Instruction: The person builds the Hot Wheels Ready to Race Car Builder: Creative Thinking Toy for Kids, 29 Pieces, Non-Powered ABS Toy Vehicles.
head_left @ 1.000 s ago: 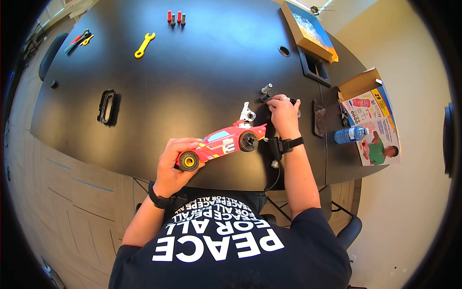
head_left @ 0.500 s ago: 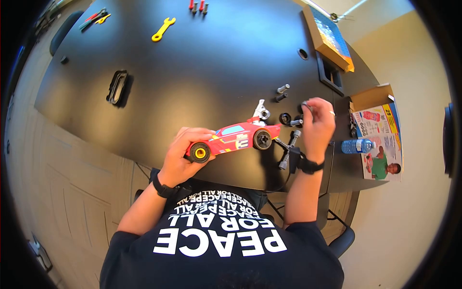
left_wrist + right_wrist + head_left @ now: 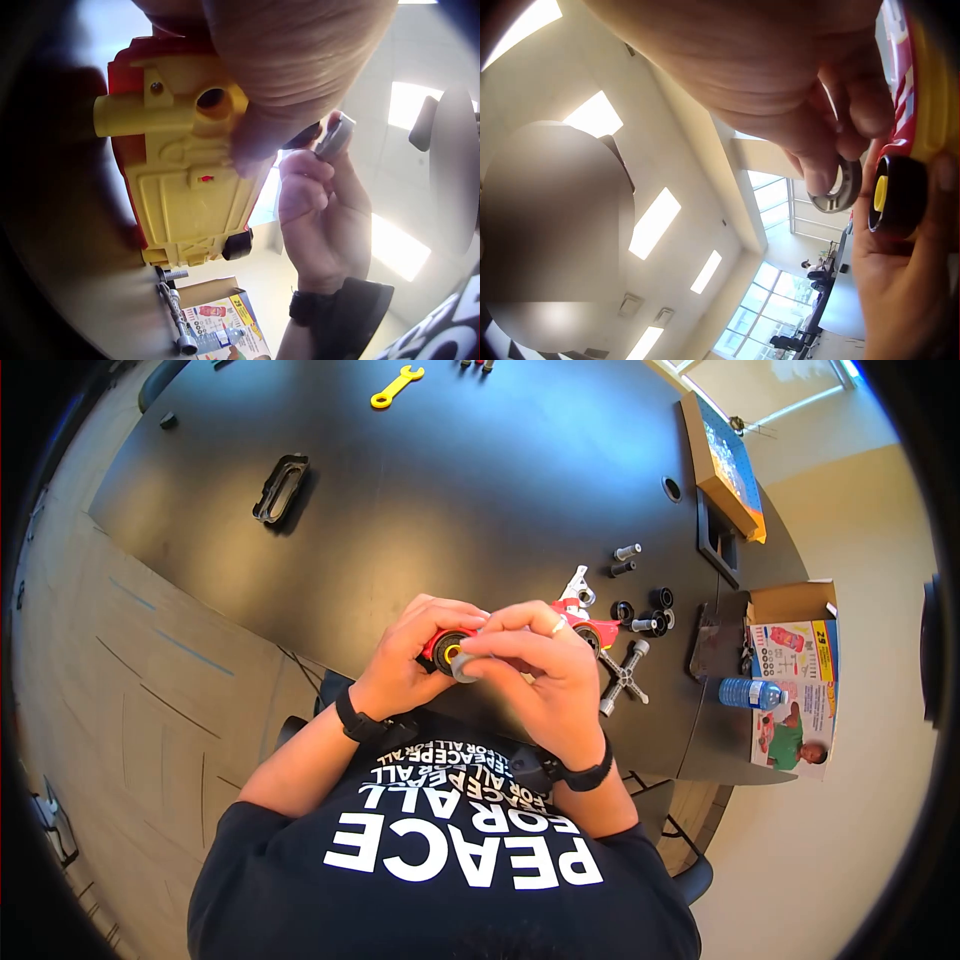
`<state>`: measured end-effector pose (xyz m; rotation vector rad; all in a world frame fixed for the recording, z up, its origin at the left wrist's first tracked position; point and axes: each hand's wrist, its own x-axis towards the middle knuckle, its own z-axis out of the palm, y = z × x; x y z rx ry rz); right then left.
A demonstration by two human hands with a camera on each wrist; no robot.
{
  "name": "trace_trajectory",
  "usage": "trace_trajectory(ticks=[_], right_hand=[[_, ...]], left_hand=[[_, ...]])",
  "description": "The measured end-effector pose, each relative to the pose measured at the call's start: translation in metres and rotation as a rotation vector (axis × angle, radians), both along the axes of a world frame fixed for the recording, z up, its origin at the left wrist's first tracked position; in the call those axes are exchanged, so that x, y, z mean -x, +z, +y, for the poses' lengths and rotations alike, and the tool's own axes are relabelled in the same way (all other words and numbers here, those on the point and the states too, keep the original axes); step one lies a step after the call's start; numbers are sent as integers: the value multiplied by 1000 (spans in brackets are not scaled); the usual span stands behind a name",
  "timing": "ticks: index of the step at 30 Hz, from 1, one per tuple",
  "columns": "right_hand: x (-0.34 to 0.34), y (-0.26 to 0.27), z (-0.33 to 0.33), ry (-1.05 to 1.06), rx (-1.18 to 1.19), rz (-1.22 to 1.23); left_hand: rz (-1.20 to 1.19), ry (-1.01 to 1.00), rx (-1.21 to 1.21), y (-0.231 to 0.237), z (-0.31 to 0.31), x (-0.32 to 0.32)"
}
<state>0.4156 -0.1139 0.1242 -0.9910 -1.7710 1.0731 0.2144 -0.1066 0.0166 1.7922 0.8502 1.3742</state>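
Note:
My left hand (image 3: 405, 660) grips the front end of a red toy car (image 3: 127, 71), whose yellow underside (image 3: 199, 202) shows in the left wrist view. A black front wheel (image 3: 907, 199) with a yellow hub faces my right hand (image 3: 555, 675). Between thumb and fingertips the right hand pinches a small grey ring (image 3: 836, 196), held right beside that wheel. In the head view the right hand covers the middle of the car, and a white part (image 3: 579, 586) sticks up near its rear.
Right of the car lie a grey cross-shaped wrench (image 3: 625, 678), several small black wheels (image 3: 662, 598) and loose pegs (image 3: 627, 551). Farther right are a water bottle (image 3: 748, 693) and a printed box (image 3: 795, 645). A yellow wrench (image 3: 398, 387) and a black frame (image 3: 281, 490) lie at the back left.
My right hand picked the grey ring from among the parts on the right and brought it left to the front wheel. The left hand keeps its grip on the car.

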Motion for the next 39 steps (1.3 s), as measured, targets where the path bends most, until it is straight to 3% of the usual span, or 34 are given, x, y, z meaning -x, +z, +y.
trace_trajectory(ticks=[7, 17, 28, 34, 39], right_hand=[[9, -6, 10, -19, 156, -101], [10, -7, 13, -5, 176, -103], [19, -9, 6, -50, -72, -336], [11, -3, -4, 27, -108, -254], [13, -14, -14, -54, -190, -324]], left_hand=[[-29, 17, 15, -5, -2, -2], [-56, 0, 22, -6, -1, -3], [-43, -5, 32, -7, 0, -3], [-44, -10, 26, -8, 0, -1], [-44, -1, 34, -7, 0, -2]])
